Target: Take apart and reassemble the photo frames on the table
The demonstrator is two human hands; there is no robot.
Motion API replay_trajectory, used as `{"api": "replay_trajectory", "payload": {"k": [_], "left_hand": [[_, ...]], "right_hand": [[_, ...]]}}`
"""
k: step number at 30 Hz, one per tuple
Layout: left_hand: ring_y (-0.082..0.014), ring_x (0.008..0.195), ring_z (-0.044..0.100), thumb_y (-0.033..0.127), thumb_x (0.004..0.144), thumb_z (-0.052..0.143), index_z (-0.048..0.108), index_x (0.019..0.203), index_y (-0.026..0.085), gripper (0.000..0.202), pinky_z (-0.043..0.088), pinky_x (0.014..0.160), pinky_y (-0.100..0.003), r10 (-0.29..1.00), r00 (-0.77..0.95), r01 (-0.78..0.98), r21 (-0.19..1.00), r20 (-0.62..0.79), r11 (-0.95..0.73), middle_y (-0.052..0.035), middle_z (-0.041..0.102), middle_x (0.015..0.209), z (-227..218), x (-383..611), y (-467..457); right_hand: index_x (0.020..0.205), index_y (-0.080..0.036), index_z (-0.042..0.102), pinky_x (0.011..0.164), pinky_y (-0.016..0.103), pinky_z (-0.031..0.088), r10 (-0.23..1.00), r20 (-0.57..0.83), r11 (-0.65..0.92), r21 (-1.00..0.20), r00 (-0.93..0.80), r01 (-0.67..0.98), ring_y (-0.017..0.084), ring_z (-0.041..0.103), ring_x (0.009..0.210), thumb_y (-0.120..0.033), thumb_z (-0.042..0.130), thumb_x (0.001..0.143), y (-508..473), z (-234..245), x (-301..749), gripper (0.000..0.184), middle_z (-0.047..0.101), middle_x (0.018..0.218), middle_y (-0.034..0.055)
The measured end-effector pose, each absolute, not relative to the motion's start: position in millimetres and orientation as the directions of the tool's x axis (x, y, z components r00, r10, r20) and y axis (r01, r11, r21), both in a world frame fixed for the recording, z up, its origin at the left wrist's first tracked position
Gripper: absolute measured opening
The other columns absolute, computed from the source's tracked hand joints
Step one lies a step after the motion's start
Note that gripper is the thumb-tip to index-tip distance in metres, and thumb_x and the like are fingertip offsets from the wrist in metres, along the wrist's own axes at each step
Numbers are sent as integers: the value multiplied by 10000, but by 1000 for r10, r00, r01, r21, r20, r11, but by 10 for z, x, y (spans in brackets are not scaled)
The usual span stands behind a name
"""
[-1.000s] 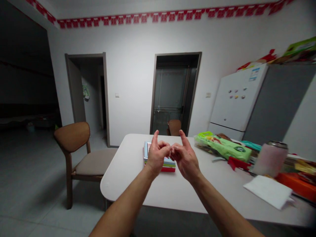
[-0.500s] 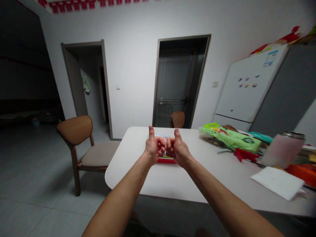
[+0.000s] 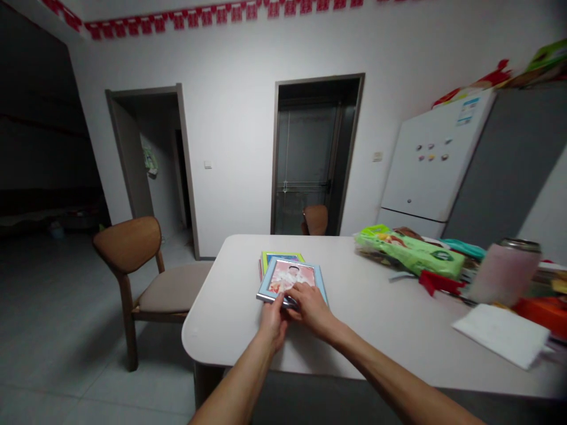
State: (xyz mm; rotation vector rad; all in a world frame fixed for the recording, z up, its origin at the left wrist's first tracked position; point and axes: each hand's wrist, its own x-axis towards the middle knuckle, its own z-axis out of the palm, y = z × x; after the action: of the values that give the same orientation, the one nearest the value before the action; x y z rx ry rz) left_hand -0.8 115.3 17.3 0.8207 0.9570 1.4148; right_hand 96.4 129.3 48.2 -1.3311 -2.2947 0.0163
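A light-blue picture frame [image 3: 316, 280] holding a pinkish photo lies tilted over a green-edged frame [image 3: 266, 261] near the middle of the table. At its near edge my left hand [image 3: 274, 321] grips, thumb on the rim and the other fingers mostly hidden beneath. My right hand [image 3: 310, 304] is closed on the same near edge, its fingers bent over the lower part of the photo. The right thumb cannot be made out clearly. Whether the blue frame's near side is lifted is hard to tell.
On the white table [image 3: 230, 295] at right are a green packet [image 3: 411, 254], a pink jar [image 3: 507, 271], a red item [image 3: 438, 282] and a white pad [image 3: 502, 333]. A wooden chair [image 3: 130, 245] stands at left. The fridge [image 3: 436, 159] stands behind at right.
My hands were raised, thumbs up, in front of the frames. They have come down onto the blue frame's near edge and taken hold of it. The view has tilted slightly upward.
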Motion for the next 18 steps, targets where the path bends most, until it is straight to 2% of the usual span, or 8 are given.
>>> {"api": "replay_trajectory", "payload": {"k": [2,5,6,8,10,12,15,18], "left_hand": [[-169,808,570,344,744,472,523,918,134,277,431,666,-234,992,-122,-415,907,21,-70,-73,605,906,235,57,1053],[-206,888,543,311,706,529,562,903,137,265,413,750,-254,979,-146,-335,923,146,-188,-69,616,907,405,89,748],[-204,880,545,295,705,530,573,894,149,242,410,764,-258,968,-128,-257,935,217,-244,-59,621,891,469,85,614],[-187,836,560,275,747,463,570,912,177,219,424,755,-268,906,-8,59,904,424,-423,-40,626,871,576,67,339],[-192,855,562,242,748,430,537,984,179,266,437,763,-290,809,185,349,732,558,-585,-53,620,925,618,53,103],[-218,945,535,240,718,443,477,1077,154,371,433,806,-322,688,362,499,492,629,-713,-91,579,1051,565,56,-50],[-240,1005,509,324,703,463,434,1126,142,461,451,805,-336,529,503,590,176,684,-788,-107,536,1129,347,83,-114],[-225,940,556,376,719,451,469,1081,147,430,499,713,-295,452,546,652,-19,705,-758,-89,586,1062,115,101,-56]], "right_hand": [[888,-193,587,814,337,337,814,428,549,-349,-392,759,204,474,926,-191,546,610,1134,515,1015,280,557,959,68],[1025,-196,529,892,357,320,875,430,477,-692,-220,543,209,439,1044,-270,533,632,869,634,1138,400,505,1125,78],[1089,-208,484,893,364,328,913,386,405,-809,-133,426,210,431,1067,-322,521,650,768,687,1184,456,483,1166,73],[1187,-259,379,846,370,378,970,242,236,-962,27,137,207,449,1065,-426,477,684,548,786,1271,539,477,1188,51],[1214,-301,327,777,355,430,989,101,116,-982,103,-150,202,503,1007,-481,459,688,320,843,1340,572,519,1147,26],[1191,-277,374,718,334,464,995,-5,26,-945,95,-327,205,565,901,-486,488,665,127,834,1389,577,592,1040,25],[1072,-169,514,660,323,483,990,-137,-120,-924,24,-363,222,611,751,-445,534,623,-10,714,1438,527,658,858,59],[951,-126,587,628,319,481,987,-163,-158,-954,-4,-256,224,620,674,-370,548,598,67,535,1486,432,672,755,68]]}}
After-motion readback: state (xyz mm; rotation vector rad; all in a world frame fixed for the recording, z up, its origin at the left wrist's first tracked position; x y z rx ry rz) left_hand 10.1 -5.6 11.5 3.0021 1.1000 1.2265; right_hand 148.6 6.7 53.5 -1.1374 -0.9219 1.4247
